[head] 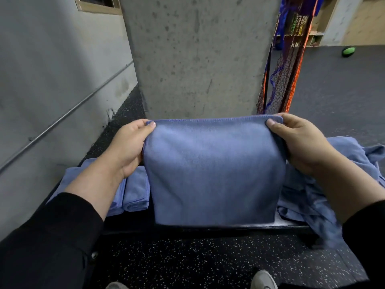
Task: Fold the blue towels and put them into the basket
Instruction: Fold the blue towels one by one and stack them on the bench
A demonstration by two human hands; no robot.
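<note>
A blue towel [212,172], folded over, hangs in the air in front of me above a dark bench [229,226]. My left hand [129,147] pinches its upper left corner and my right hand [302,142] pinches its upper right corner, the top edge stretched between them. Folded blue towels [135,190] lie side by side on the bench at the left, partly behind my left forearm. A loose heap of unfolded blue towels [325,184] lies on the bench at the right. No basket is in view.
A concrete pillar [200,55] stands right behind the bench, with a grey wall and metal rail at the left. A netted rack [287,59] leans beside the pillar. A green ball [348,51] lies on the floor far right. My shoes show at the bottom.
</note>
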